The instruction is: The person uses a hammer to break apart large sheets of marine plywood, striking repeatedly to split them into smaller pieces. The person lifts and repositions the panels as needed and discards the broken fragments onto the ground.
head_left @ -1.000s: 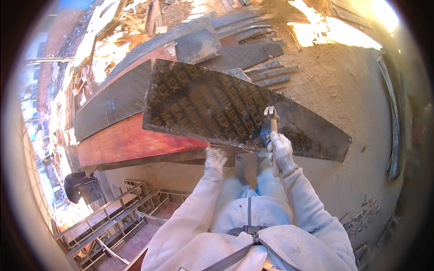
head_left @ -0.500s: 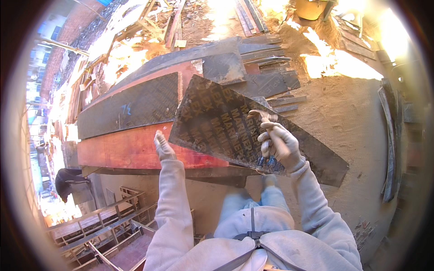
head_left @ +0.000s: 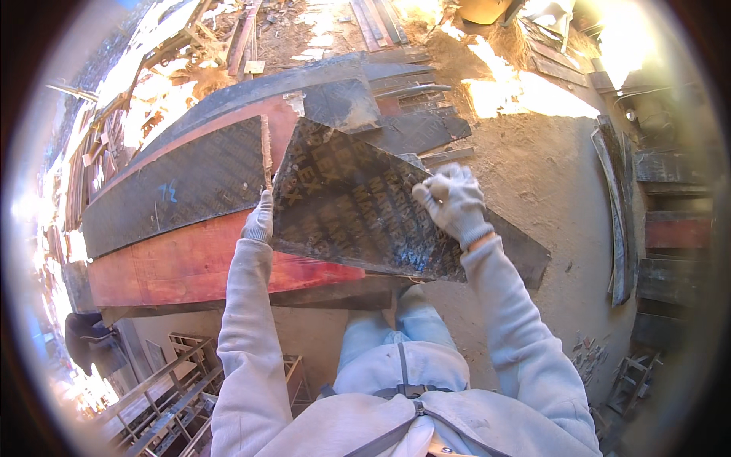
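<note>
A dark, film-faced plywood panel (head_left: pixel 346 202) with printed rows lies at a slant across a stack of boards in front of me. My left hand (head_left: pixel 260 219), in a pale glove, is at the panel's left edge, its fingers close together along that edge; the thumb side is partly hidden. Over the panel's right part is my gloved right hand (head_left: pixel 454 204), closed in a fist. It grips a hammer, whose head shows in the earlier frame and is mostly covered by the fingers now.
Left of the panel lie a black board (head_left: pixel 171 186) and a red board (head_left: pixel 183 259). More boards (head_left: pixel 419 129) stick out behind. Long strips (head_left: pixel 618 221) lie on the ground at right. Timber frames (head_left: pixel 171 400) stand at lower left, with a dark-clothed person (head_left: pixel 91 340) nearby.
My left hand has moved up to the panel's left edge. My right hand has turned, hiding the hammer head. The whole view has shifted, so the boards appear further left.
</note>
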Motion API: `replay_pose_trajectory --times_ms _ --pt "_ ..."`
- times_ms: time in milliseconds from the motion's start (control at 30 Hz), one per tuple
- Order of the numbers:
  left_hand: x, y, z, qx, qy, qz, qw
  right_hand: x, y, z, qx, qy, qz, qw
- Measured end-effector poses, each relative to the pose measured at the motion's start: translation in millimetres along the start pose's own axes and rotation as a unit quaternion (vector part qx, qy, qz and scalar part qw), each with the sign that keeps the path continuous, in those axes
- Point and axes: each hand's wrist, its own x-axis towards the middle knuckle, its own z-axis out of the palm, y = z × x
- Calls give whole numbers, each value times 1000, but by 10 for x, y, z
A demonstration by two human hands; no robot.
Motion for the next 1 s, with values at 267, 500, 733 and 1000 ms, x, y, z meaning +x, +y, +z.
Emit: replay_pose_trajectory --times_ms 267,500,733,1000 --pt "-395 466 43 3 66 -25 998 574 204 993 548 -71 422 719" --pt "-497 415 159 40 135 -41 989 1763 12 1334 390 227 208 868" --pt "-503 431 187 -27 145 -53 988 1820 -51 718 514 7 283 810" --pt "-535 396 270 11 174 -39 984 1216 -45 1339 472 -86 355 802"
